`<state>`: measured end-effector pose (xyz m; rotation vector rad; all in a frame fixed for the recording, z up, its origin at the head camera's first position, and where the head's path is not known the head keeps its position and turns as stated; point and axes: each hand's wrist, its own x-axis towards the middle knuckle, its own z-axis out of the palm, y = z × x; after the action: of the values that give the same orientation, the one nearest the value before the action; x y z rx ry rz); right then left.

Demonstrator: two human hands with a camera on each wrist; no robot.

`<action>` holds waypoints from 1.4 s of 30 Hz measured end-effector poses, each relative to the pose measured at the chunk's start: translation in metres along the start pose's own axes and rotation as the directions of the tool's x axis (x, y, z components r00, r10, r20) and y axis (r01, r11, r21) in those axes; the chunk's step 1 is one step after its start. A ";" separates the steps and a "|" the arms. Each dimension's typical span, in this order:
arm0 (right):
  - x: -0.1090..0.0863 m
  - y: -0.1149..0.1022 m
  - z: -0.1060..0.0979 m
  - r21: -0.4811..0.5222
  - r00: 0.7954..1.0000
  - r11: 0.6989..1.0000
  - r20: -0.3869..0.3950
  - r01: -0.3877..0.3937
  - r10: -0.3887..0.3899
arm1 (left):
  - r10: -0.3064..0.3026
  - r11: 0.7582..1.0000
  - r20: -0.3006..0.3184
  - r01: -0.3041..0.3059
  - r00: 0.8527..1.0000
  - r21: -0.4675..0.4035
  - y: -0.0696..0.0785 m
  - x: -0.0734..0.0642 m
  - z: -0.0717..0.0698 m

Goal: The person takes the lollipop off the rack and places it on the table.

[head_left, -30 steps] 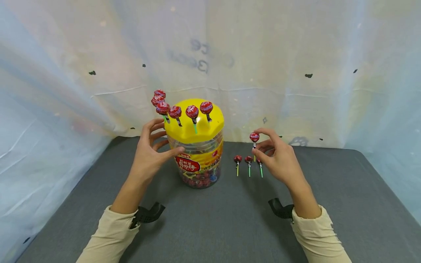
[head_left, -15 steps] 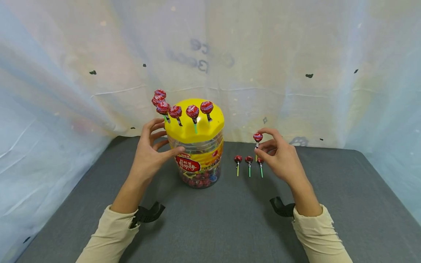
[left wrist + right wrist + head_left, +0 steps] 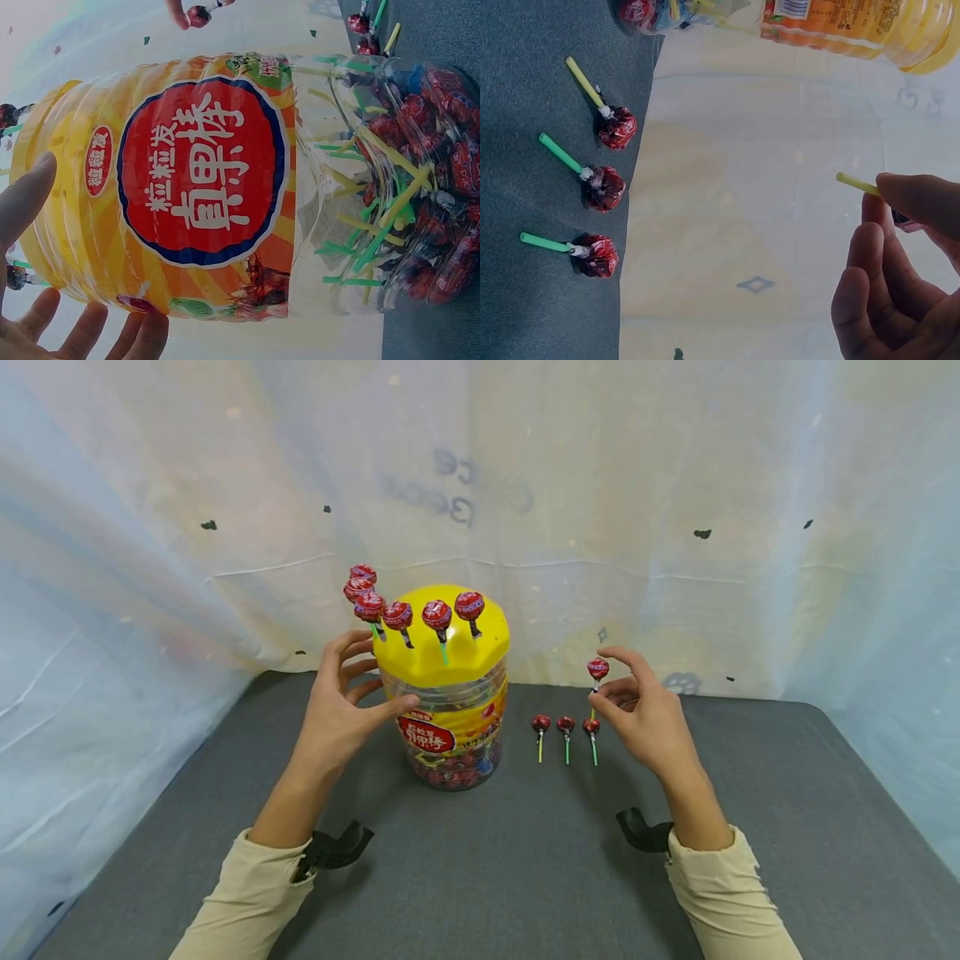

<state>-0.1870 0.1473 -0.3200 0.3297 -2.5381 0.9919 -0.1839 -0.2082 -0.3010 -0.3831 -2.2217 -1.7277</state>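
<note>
A clear plastic candy jar [image 3: 452, 727] with a yellow lid [image 3: 442, 670] stands upright left of centre on the table. Several red-wrapped lollipops stick up from holes along the lid's left and front. My left hand [image 3: 333, 722] holds the jar's left side, thumb across the front and fingers behind. In the left wrist view, many lollipops show through the clear lower part of the jar [image 3: 337, 247]. To the jar's right, my right hand [image 3: 648, 718] pinches a lollipop [image 3: 597, 669] by its stick, candy up; the yellow stick end [image 3: 855, 182] pokes out below the thumb.
Three lollipops lie in a row between the jar and my right hand: a yellow-stick one [image 3: 541, 724], a green-stick one [image 3: 566, 725] and another green-stick one [image 3: 592, 727]. Behind the grey table [image 3: 480, 877] hangs a pale curtain [image 3: 562, 460].
My right hand has shifted slightly to the right with the pinched lollipop, uncovering the rightmost lollipop on the table. The left hand and the jar stay where they were.
</note>
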 end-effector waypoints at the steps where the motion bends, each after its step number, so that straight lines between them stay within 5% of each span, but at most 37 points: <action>1: 0.000 0.001 0.000 -0.001 1.000 1.000 -0.004 -0.001 0.001 | 0.000 1.000 0.000 0.000 1.000 -0.001 0.000 0.000 0.000; 27: 0.000 0.043 -0.003 -0.079 0.988 0.988 0.071 -0.134 0.139 | -0.005 1.000 -0.002 0.005 1.000 0.004 -0.001 0.000 0.000; 42: 0.002 0.068 0.000 -0.219 0.917 0.941 0.252 -0.258 0.310 | -0.006 1.000 -0.004 0.006 1.000 0.014 0.000 0.001 0.000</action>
<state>-0.2131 0.1963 -0.3594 0.0482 -2.9789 0.8506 -0.1846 -0.2085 -0.3010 -0.3694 -2.2328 -1.7137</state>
